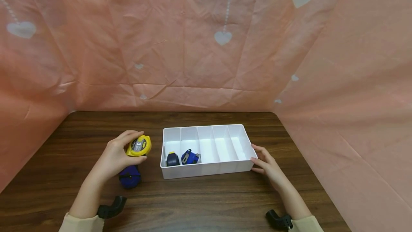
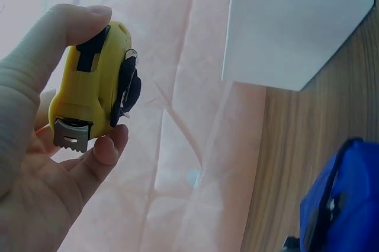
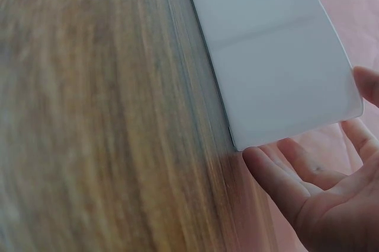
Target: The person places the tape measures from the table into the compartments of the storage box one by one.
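Observation:
My left hand (image 1: 117,152) holds a yellow tape measure (image 1: 140,145) above the table, left of the box. In the left wrist view the thumb presses on its black top and fingertips support its underside, with the metal hook facing the camera. A blue tape measure (image 1: 130,177) lies on the table below that hand. The white divided box (image 1: 206,169) has a dark tape measure (image 1: 172,159) with a yellow top in its leftmost compartment and a blue tape measure (image 1: 190,157) in the second. Fingertips of my right hand (image 1: 268,164) touch the box's right end.
The dark wooden table (image 1: 219,199) carries the box near its middle. A peach curtain (image 1: 180,46) with white hearts hangs behind and along both sides. Black wrist mounts (image 1: 112,207) sit on both forearms.

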Demonstrator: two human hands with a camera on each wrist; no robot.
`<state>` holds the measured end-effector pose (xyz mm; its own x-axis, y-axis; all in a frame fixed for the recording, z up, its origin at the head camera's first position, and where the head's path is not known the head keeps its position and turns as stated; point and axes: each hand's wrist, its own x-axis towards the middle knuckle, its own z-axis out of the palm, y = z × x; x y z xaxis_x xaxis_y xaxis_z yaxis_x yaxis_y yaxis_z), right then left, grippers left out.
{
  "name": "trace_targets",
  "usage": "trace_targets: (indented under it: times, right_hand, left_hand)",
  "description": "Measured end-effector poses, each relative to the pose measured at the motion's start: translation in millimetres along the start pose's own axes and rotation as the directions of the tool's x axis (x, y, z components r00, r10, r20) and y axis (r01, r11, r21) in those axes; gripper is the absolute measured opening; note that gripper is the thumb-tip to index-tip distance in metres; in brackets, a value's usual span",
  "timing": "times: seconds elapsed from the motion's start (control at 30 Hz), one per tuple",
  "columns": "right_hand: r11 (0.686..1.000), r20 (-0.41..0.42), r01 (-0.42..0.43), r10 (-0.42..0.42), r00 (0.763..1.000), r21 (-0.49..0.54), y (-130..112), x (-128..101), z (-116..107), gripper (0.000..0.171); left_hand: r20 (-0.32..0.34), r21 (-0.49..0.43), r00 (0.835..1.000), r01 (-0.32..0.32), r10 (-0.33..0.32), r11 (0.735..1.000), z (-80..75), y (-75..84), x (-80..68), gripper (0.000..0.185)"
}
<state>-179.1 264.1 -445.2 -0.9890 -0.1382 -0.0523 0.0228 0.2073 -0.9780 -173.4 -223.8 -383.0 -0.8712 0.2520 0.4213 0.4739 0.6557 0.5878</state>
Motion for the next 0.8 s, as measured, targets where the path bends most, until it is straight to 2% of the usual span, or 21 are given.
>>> trace_targets:
  times: [0.27,0.8]
  right_hand:
    - [1.000,0.000,0.000,0.000,1.000,0.000,0.7,1.5,-0.4,0.056]
    - [1.000,0.003,0.000,0.000,1.000,-0.005,-1.0,2.2,1.4,0.056]
  left_hand:
    - [0.011,-0.029,1.000,-0.005,0.005,1.000,5.9,6.7,6.7,0.073]
    - [0.007,-0.084,1.000,-0.019,0.020,0.996,27.0,15.1,15.3,0.073]
